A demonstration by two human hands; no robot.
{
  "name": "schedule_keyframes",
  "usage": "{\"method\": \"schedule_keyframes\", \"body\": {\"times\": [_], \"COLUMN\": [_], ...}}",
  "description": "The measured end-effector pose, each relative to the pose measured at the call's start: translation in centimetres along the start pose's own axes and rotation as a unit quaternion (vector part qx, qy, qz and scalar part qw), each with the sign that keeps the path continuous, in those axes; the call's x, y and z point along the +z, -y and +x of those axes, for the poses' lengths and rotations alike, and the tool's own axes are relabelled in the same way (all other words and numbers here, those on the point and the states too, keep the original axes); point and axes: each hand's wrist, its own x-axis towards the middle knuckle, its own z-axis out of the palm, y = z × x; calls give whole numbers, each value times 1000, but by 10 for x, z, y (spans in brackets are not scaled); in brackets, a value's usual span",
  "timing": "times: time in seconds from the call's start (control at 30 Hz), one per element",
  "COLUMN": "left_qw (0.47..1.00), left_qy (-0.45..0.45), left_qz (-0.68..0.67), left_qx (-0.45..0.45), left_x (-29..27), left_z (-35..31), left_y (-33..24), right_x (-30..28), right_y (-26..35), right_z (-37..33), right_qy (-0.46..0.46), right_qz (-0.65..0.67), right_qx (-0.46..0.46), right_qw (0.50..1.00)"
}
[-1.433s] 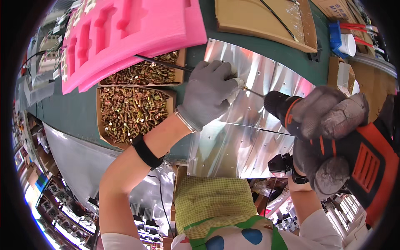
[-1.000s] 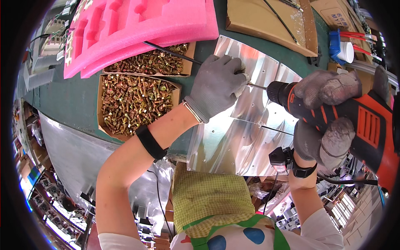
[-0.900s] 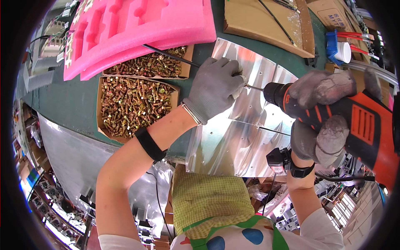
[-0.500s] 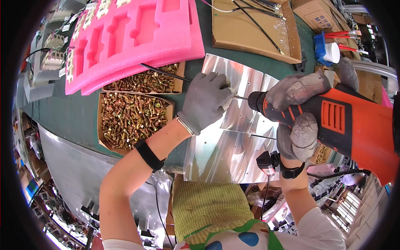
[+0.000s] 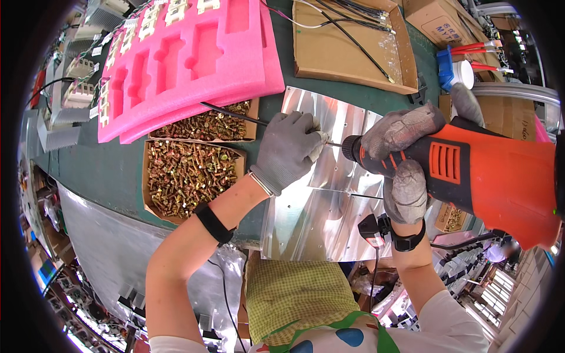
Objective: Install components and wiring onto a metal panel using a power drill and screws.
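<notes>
My left hand (image 5: pixel 288 150), in a grey glove, hovers over a shiny metal sheet (image 5: pixel 306 226) with its fingers curled into a pinch. Between those fingertips, whatever is gripped stays hidden. A black cable (image 5: pixel 232 113) runs from the pink foam's edge up to this hand; I cannot tell whether the fingers hold it. My right hand (image 5: pixel 407 182), also gloved, wraps around the front of an orange and black power drill (image 5: pixel 500 176). The drill lies sideways, its thin bit reaching left from the chuck to my left fingertips. Small holes and a dark slot show in the sheet.
Two cardboard boxes of brass-coloured screws (image 5: pixel 188 176) stand left of the sheet. Pink foam (image 5: pixel 176 76) with cutouts leans over the farther one. A cardboard tray (image 5: pixel 347 53) with cables lies at the back. Red-handled brushes (image 5: pixel 477 48) stand by a blue holder (image 5: pixel 445 67) at far right.
The view has shifted slightly. The drill and my right hand appear a little farther left in the picture. My left hand keeps its pinch at the bit's tip.
</notes>
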Motion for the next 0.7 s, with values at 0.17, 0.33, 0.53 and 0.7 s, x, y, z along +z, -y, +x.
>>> {"method": "schedule_keyframes", "body": {"times": [0.17, 0.33, 0.53, 0.7], "left_qw": [1000, 1000, 1000, 967], "left_qy": [-7, -1, 3, 115], "left_qz": [1, 9, 9, 221], "left_qx": [3, 3, 9, -44], "left_x": [1, 0, -2, -32], "left_z": [-3, 0, -7, -23], "left_y": [0, 0, 2, -11], "right_x": [5, 6, -83, -155], "right_y": [5, 7, 45, 106], "right_z": [-8, -8, -12, -110], "right_qy": [-5, -13, 50, -194], "right_qz": [10, 17, 101, -132], "right_qx": [30, 58, -127, 72], "right_qw": [999, 998, 985, 970]}}
